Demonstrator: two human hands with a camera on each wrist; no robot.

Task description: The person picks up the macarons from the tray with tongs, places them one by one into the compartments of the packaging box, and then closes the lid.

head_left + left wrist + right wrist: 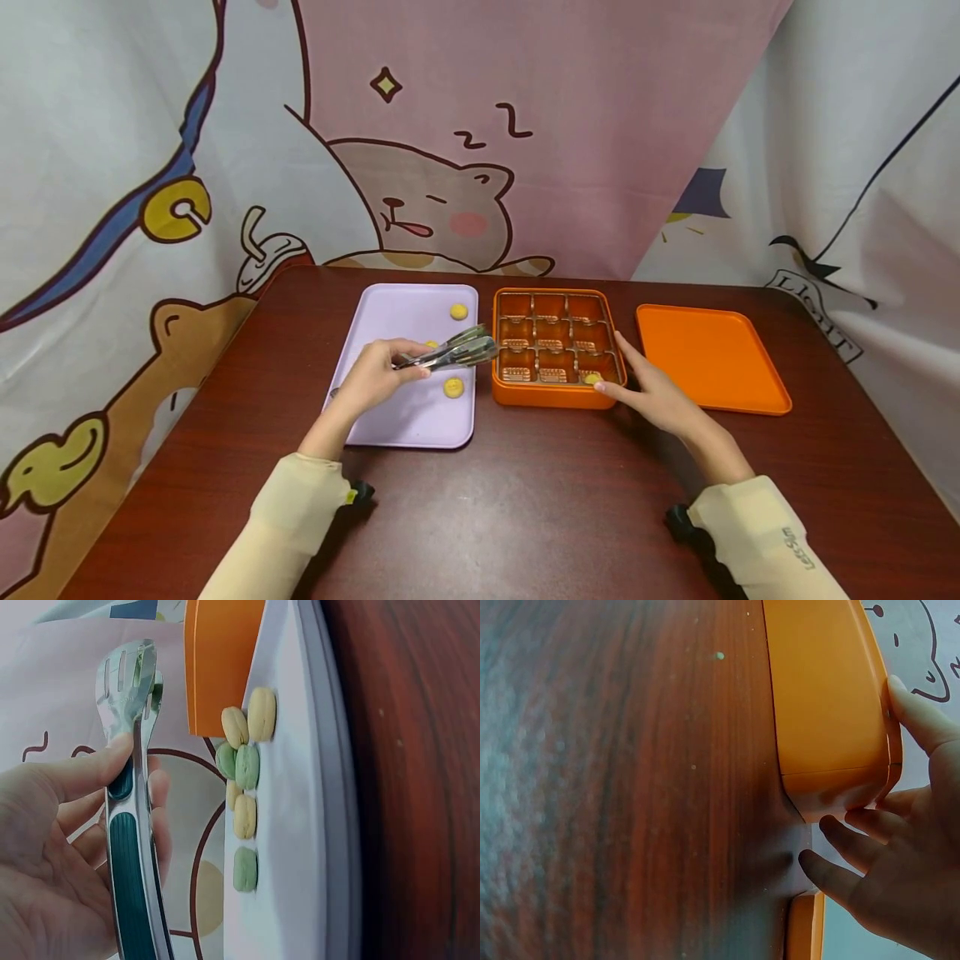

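Observation:
My left hand [380, 372] grips metal tongs [124, 787] with green handle grips, raised over the lilac tray [401, 425]. The tong heads point right, close to the left rim of the orange box [551, 396]; a bit of green shows between them. Several yellow and green macarons [245, 817] lie on the tray, partly hidden by the hand and tongs in the head view. A yellow macaron [592, 378] sits in the front right compartment of the box. My right hand [658, 395] touches the box's right side, thumb on the front right rim, fingers loosely spread.
A flat orange lid [708, 358] lies on the dark wooden table [525, 517], to the right of the box. The box holds a clear divided insert [551, 333]. A printed cartoon curtain [570, 125] hangs behind the table.

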